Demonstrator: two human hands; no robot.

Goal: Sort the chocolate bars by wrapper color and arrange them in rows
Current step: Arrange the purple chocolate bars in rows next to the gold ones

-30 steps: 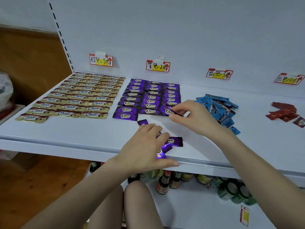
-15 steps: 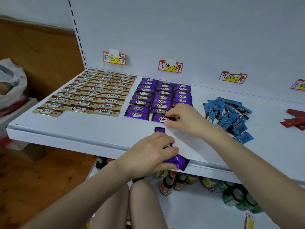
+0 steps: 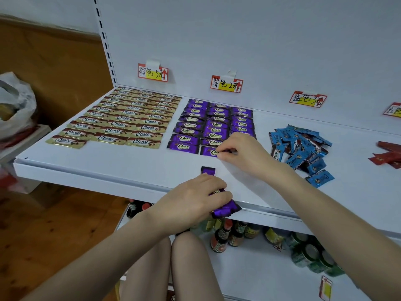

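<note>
Head view: a purple bar (image 3: 208, 151) is pinched by the right hand (image 3: 240, 153) at the front of the purple rows (image 3: 217, 124). Further purple bars (image 3: 226, 210) are gripped in the curled left hand (image 3: 195, 198) at the front edge of the shelf (image 3: 121, 170). Gold rows (image 3: 123, 118) are laid at left; a blue pile (image 3: 300, 146) and red bars (image 3: 388, 156) are found at right

Bare shelf (image 3: 134, 161) front strip free; blue pile (image 3: 300, 146) blocks right.

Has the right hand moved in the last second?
Yes. The right hand shifted left along the purple rows, from the right column's front to the middle column's.
</note>
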